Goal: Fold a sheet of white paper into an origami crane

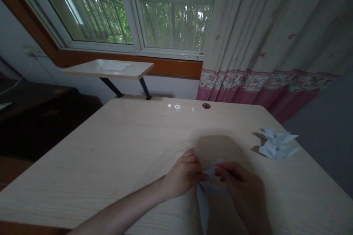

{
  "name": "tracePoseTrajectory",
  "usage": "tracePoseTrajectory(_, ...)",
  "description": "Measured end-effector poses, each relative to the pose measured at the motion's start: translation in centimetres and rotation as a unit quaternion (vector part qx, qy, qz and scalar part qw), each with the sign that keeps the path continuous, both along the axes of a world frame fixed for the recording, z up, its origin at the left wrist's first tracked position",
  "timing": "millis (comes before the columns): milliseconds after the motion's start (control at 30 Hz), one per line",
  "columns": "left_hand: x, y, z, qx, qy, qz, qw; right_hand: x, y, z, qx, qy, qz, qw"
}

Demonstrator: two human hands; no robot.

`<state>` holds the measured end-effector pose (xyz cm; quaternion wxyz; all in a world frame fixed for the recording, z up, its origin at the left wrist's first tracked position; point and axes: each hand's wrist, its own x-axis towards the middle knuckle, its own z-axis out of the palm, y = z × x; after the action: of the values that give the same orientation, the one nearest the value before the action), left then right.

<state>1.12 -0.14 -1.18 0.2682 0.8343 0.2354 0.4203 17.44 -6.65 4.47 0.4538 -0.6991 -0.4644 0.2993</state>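
Both hands low centre of frame, left hand (185,174) and right hand (242,191), fingers pinched together on half-folded white paper (207,183) just above bench (116,154). Risk: thin flap slips, crease goes crooked, or paper tears under hard pinch. Finished paper cranes (277,143) at right, well apart.

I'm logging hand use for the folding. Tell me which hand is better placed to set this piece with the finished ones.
Probably the right hand. It already pinches the paper together with the left hand, and the folded pieces lie on the table to its right, apart from both hands.
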Motion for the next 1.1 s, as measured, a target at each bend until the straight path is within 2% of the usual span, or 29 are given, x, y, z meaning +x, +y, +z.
tracePoseTrajectory(100,-0.1,-0.1,-0.2,0.010,0.020,0.000,1.000,-0.1,0.1,-0.1,0.024,-0.034,0.023,0.999)
tracePoseTrajectory(167,-0.1,-0.2,-0.2,-0.009,0.024,0.001,1.000,0.0,0.3,-0.4,0.030,-0.045,0.050,0.997)
tracePoseTrajectory(300,0.0,-0.3,0.2,-0.103,-0.001,0.013,0.995,1.2,0.4,-1.4,0.067,-0.030,0.114,0.991)
tracePoseTrajectory(400,0.1,-0.2,0.5,-0.186,-0.037,0.032,0.981,2.3,0.3,-2.8,0.148,0.031,0.103,0.983)
tracePoseTrajectory(467,0.1,-0.1,0.4,-0.229,-0.058,0.043,0.971,2.6,0.3,-3.7,0.161,0.063,0.130,0.976)
tracePoseTrajectory(600,0.0,-0.1,0.1,-0.271,-0.105,0.064,0.955,1.9,0.3,-4.7,0.094,0.052,0.169,0.980)
tracePoseTrajectory(700,0.0,-0.1,-0.2,-0.309,-0.130,0.068,0.939,0.6,0.4,-4.7,0.028,0.039,0.114,0.992)
tracePoseTrajectory(900,0.0,0.0,-0.6,-0.418,-0.137,0.012,0.898,0.0,0.7,-5.3,0.045,0.071,0.129,0.988)
tracePoseTrajectory(1000,-0.2,0.2,-0.9,-0.436,-0.142,-0.031,0.888,0.3,0.6,-5.3,0.043,0.116,0.129,0.984)
tracePoseTrajectory(1100,-0.3,0.3,-1.1,-0.436,-0.137,-0.041,0.888,0.4,0.5,-4.8,0.025,0.173,0.161,0.971)
